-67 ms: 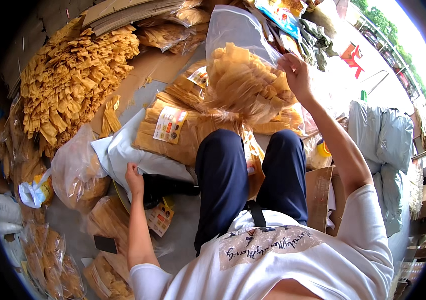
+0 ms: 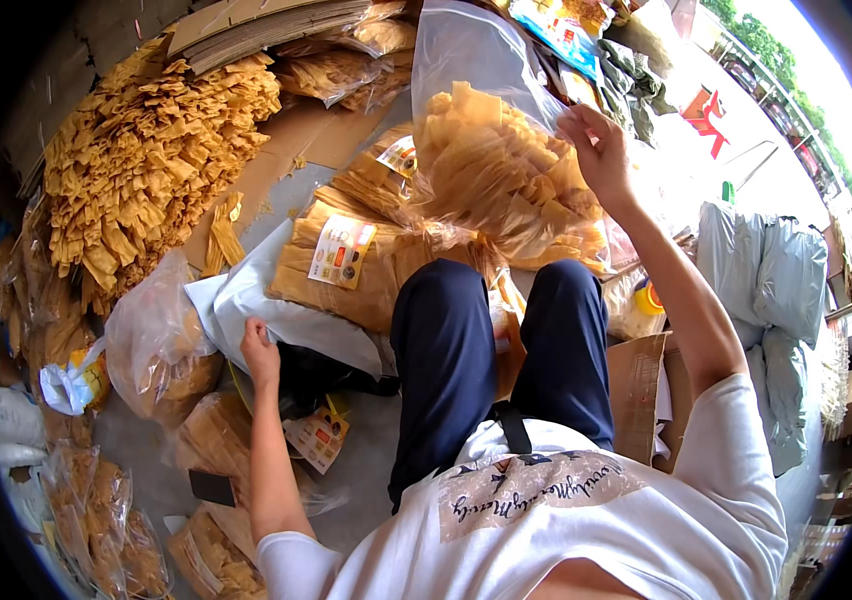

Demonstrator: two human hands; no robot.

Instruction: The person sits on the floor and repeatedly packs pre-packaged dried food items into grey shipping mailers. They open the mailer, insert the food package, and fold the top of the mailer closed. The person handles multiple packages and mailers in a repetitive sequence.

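Observation:
My right hand pinches the top edge of a clear plastic bag, part-filled with yellow dried strips that look like bean curd sticks. Under and around it lie flat bags of similar strips with white-and-orange labels. My left hand, fingers curled, pinches the edge of a pale grey plastic sheet or sack, with dark material beneath it. My knees in navy trousers stand between the two hands.
A large pile of loose strips is at upper left, below stacked cardboard. Bagged goods line the left side. A cardboard box is beside my right leg, with grey wrapped bundles further right.
My left hand has moved slightly up and left with the sheet's edge. The bag in my right hand has shifted a little upward.

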